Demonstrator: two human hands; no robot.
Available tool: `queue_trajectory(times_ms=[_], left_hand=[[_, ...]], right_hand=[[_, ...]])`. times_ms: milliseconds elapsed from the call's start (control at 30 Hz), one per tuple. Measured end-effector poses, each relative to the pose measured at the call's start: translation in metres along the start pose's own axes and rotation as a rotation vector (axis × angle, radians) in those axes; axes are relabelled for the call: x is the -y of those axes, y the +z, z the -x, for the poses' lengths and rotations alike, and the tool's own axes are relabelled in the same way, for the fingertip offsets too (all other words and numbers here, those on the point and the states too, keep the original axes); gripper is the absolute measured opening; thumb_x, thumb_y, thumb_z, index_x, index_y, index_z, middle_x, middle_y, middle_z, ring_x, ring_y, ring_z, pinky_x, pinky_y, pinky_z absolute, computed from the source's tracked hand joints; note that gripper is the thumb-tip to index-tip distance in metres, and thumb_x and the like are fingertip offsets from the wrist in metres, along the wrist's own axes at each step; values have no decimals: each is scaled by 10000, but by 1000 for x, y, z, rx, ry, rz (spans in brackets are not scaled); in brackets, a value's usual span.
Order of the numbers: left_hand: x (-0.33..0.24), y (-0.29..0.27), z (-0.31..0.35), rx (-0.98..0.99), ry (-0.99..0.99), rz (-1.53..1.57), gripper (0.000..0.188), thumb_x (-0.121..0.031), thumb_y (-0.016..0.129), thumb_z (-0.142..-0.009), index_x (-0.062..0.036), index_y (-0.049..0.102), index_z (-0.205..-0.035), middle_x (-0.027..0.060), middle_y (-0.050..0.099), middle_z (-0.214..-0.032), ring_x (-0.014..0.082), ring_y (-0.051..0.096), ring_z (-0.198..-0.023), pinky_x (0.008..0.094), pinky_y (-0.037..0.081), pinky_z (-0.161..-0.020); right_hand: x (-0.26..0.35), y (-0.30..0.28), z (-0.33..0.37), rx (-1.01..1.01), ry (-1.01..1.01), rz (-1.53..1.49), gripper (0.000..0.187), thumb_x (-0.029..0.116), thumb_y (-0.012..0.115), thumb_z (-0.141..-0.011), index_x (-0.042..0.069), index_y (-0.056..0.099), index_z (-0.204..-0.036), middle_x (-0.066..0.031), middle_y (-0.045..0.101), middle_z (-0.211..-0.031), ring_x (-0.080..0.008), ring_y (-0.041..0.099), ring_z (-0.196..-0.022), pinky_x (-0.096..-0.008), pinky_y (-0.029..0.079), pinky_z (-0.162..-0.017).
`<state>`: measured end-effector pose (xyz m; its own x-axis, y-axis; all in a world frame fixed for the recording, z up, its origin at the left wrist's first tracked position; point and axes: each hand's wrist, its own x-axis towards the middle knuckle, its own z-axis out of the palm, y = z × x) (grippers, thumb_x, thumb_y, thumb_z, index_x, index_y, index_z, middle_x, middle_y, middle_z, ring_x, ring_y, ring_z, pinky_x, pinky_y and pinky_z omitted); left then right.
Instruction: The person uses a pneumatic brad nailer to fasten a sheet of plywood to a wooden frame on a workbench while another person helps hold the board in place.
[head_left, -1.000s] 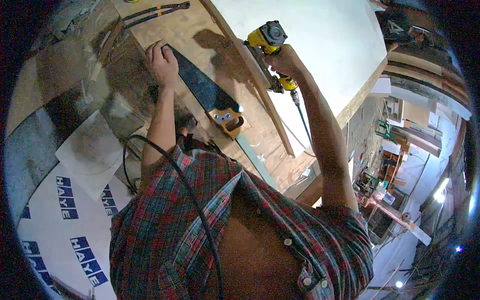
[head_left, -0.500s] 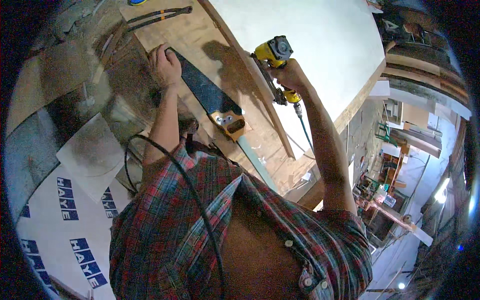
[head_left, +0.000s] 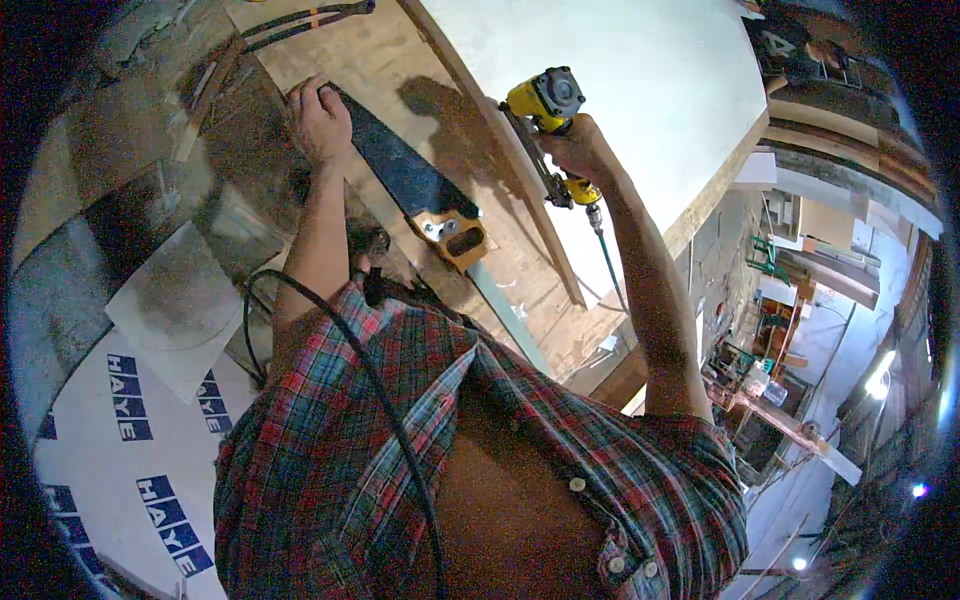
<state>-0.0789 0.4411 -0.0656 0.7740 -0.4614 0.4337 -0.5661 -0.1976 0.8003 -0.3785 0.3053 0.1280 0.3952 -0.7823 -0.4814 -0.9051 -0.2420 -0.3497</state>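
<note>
My right hand [head_left: 574,150] is closed around the grip of a yellow and black nail gun [head_left: 545,97]. The gun's nose and magazine lie over a thin wooden strip [head_left: 545,225] along the near side of a large white panel [head_left: 610,60]. A thin air hose [head_left: 612,265] runs down from its handle. On the left, my left hand [head_left: 322,125] rests at the edge of a plywood board [head_left: 365,60], its fingers bent over that edge beside the tip of a handsaw [head_left: 410,165]. The saw lies flat, its orange wooden handle toward me; its tip is partly hidden by the hand.
A narrow greenish strip [head_left: 508,318] lies below the saw handle. At the far left of the board are dark straps [head_left: 305,25]. A black cable [head_left: 365,360] hangs across my shirt. Printed white sheeting [head_left: 90,440] covers the lower left; a person [head_left: 785,50] is at the upper right.
The whole view has shifted slightly, so the scene sits a little further left and up. Both hands, the nail gun and the saw keep nearly the same places relative to each other.
</note>
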Motion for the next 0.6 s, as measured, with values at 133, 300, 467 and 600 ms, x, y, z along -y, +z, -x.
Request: queue_trajectory(times_ms=[133, 300, 467, 600], left_hand=[[3, 3, 2, 3, -12, -19, 283, -149, 527, -938, -8, 625, -1162, 213, 628, -1166, 392, 562, -1140, 483, 456, -978], [5, 7, 2, -20, 14, -29, 270, -141, 542, -930, -26, 633, -1157, 200, 640, -1148, 378, 575, -1120, 473, 455, -972], [18, 8, 3, -54, 15, -55, 254, -135, 565, -918, -50, 643, -1144, 172, 655, -1124, 363, 590, -1091, 472, 466, -942], [14, 5, 2, -59, 56, -65, 261, -165, 555, -931, -51, 639, -1150, 167, 650, -1135, 367, 591, -1085, 479, 466, -939]], right_hand=[[-19, 6, -2, -32, -80, -37, 250, 205, 716, -854, 9, 702, -1009, -62, 685, -755, -142, 626, -676, -342, 526, -609], [-17, 3, -2, -25, -32, -28, 245, 188, 707, -843, 8, 704, -1008, -71, 688, -752, -161, 643, -673, -347, 535, -616], [0, -1, 0, -29, 26, 50, 196, 178, 710, -849, 20, 702, -964, -57, 680, -737, -149, 642, -634, -327, 532, -583], [-28, 0, 3, 60, 68, -83, 275, 264, 715, -862, 25, 713, -999, -107, 715, -792, -208, 682, -702, -360, 546, -643]])
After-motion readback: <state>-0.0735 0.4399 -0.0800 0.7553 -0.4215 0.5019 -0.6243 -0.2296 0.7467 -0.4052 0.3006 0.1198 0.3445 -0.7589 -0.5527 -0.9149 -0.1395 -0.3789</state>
